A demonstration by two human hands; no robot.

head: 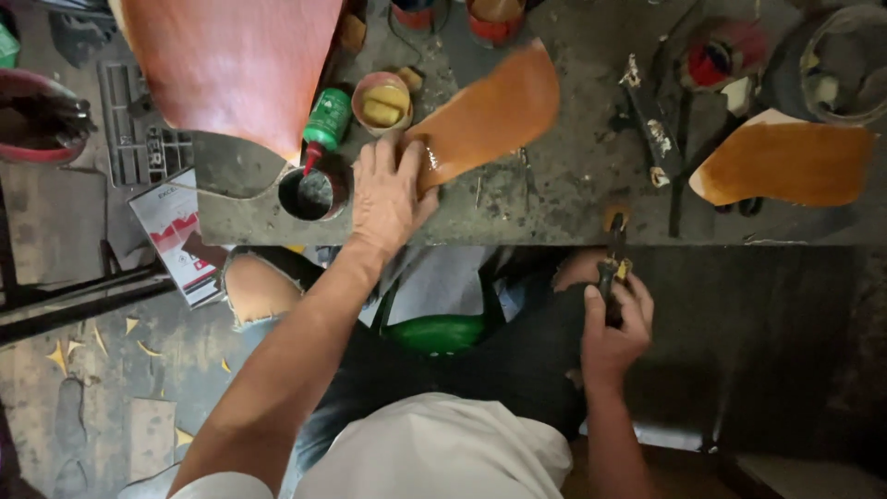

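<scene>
Grey, stained workbench, scuffed and glue-marked. On it: tan leather piece near the middle, a second tan piece at right, large reddish hide at upper left, green bottle, small cup of yellow paste, dark round tin, black-handled tool
</scene>
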